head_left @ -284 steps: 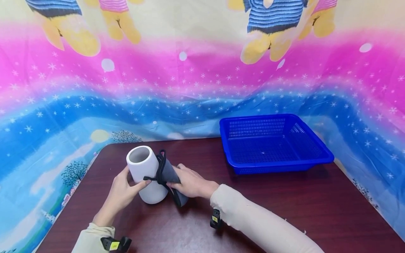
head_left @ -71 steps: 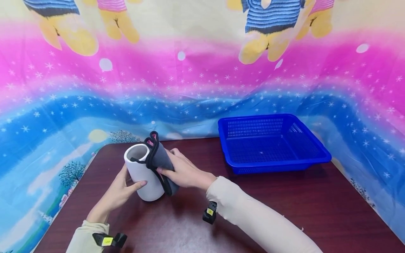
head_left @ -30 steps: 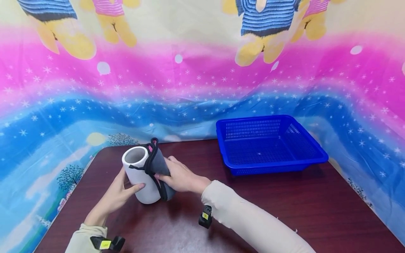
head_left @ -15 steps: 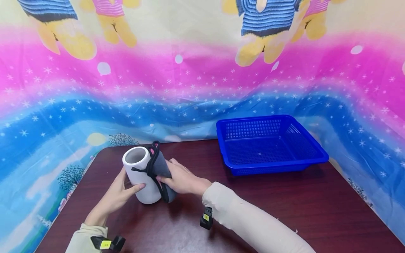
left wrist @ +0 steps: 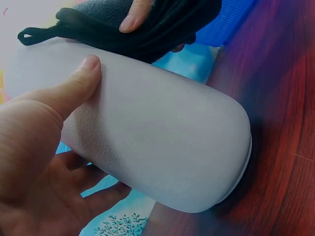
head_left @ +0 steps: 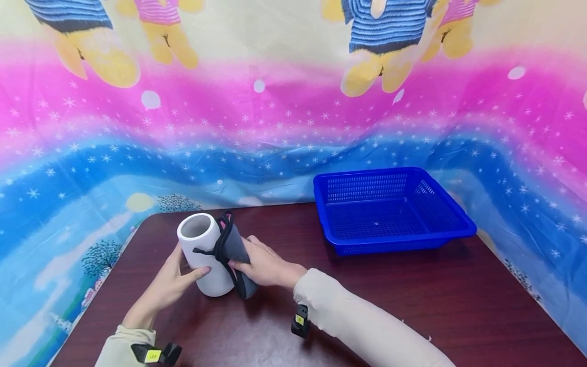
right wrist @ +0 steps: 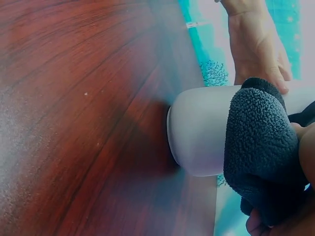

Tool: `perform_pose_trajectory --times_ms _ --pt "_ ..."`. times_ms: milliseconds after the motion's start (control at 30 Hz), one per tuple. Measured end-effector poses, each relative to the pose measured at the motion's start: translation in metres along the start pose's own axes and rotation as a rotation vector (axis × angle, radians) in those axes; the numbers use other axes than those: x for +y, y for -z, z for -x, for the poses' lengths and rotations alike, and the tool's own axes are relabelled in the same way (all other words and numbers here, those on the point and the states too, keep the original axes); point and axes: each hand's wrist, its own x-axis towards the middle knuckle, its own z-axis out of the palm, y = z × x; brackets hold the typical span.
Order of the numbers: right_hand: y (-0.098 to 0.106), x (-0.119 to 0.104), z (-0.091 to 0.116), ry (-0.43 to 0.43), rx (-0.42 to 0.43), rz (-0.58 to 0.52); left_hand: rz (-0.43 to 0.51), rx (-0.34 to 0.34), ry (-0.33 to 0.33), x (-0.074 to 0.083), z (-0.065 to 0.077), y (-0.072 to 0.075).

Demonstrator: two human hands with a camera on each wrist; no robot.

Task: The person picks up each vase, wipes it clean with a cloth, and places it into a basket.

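Observation:
A white vase with a round open mouth stands on the table, leaning slightly. My left hand grips its left side, the thumb lying across the front and the other fingers behind. Against the vase's right side is a folded grey cloth with black edging and a black loop. My right hand holds this cloth, thumb on the near face. The left wrist view shows the smooth vase wall below the thumb. In the right wrist view the fuzzy cloth covers part of the vase.
A blue plastic basket with perforated walls stands at the back right of the dark red-brown table. A printed cloth backdrop hangs behind and around the table. Each wrist wears a small black camera.
Over the last second my right hand has slid the cloth down the vase's side. Earlier, the cloth was moved up near the rim. My left hand keeps its grip.

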Motion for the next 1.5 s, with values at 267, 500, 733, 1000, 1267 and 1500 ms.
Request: perform_pose_trajectory --times_ms 267,500,733,1000,1267,1500 --pt "-0.009 0.010 0.008 -0.035 -0.046 0.054 0.000 0.005 -0.009 -0.002 0.000 0.000" --pt "-0.012 0.014 0.010 -0.045 -0.057 0.082 -0.012 0.002 -0.003 0.000 0.000 0.000" --pt "-0.012 0.013 0.013 -0.095 -0.106 0.086 0.008 0.004 -0.040 -0.003 0.000 0.000" --pt "-0.014 0.018 0.014 -0.078 -0.116 0.139 -0.008 0.004 -0.015 -0.002 0.001 0.001" --pt "-0.016 0.021 0.016 -0.093 -0.143 0.169 -0.017 0.005 0.008 0.000 0.001 0.001" --pt "-0.015 0.020 0.017 -0.097 -0.155 0.175 -0.020 0.002 0.016 -0.001 0.001 0.001"
